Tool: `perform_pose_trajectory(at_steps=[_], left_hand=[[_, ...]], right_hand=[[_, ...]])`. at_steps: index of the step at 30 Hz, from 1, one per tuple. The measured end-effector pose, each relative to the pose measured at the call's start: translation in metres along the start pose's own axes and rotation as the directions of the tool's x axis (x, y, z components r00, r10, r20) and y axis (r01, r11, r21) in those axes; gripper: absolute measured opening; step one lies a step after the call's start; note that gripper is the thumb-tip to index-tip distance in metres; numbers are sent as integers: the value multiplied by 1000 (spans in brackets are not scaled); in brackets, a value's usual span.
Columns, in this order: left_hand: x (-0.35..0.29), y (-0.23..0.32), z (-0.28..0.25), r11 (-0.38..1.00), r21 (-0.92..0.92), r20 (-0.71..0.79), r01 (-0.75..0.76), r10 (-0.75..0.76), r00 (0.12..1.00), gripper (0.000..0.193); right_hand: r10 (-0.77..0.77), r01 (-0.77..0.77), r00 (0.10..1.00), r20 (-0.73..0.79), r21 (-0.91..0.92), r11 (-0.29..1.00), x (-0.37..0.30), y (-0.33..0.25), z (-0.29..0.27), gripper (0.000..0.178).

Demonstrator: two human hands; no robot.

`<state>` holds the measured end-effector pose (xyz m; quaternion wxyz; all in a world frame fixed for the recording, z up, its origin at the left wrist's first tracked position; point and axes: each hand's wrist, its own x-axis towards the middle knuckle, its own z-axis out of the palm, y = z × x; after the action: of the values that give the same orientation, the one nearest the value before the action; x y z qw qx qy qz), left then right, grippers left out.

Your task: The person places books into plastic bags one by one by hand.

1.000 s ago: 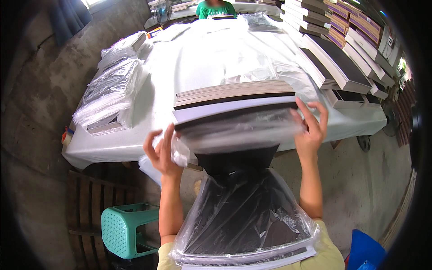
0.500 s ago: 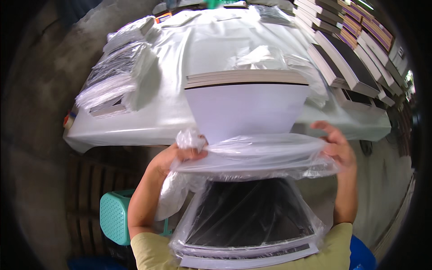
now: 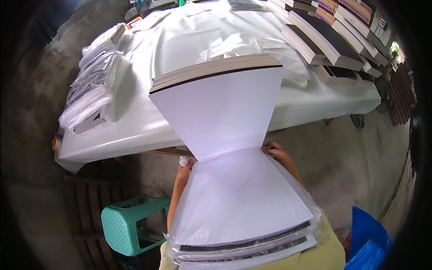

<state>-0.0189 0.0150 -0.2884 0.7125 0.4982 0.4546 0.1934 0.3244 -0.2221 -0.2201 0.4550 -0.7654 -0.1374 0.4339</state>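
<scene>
On my lap lies a stack of flat boards in clear plastic, with a large white sheet point(image 3: 238, 193) covered by a clear plastic bag point(image 3: 315, 202) on top. My left hand point(image 3: 185, 169) is closed on the bag's bunched edge at the left. At the opposite edge, my right hand point(image 3: 279, 153) has its fingers curled on the plastic, slightly blurred. Just beyond both hands a thick stack of boards point(image 3: 216, 74) leans against the table edge, its lowest face white with a dark line along the top.
A table point(image 3: 175, 54) under a shiny white cover holds bagged packs point(image 3: 94, 85) at left, crumpled clear bags point(image 3: 234, 47) in the middle and dark-topped board stacks point(image 3: 328, 38) at right. A green plastic stool point(image 3: 119, 229) stands at left. Blue plastic point(image 3: 369, 234) lies at lower right.
The bag, bunched between my hands before, now lies spread over the white sheet on my lap, covering the dark bagged board. Both hands have come closer together, and the view has tilted.
</scene>
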Motion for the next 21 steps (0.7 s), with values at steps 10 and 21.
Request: perform_pose_trajectory(at_steps=[10,21], left_hand=[[-160,254,88,796,-353,11,-491,528,849,74],[-168,257,128,854,-422,156,-304,399,904,35]], right_hand=[[-772,782,487,408,189,593,-132,-212,6,27],[-781,722,615,110,319,614,-150,-249,99,17]])
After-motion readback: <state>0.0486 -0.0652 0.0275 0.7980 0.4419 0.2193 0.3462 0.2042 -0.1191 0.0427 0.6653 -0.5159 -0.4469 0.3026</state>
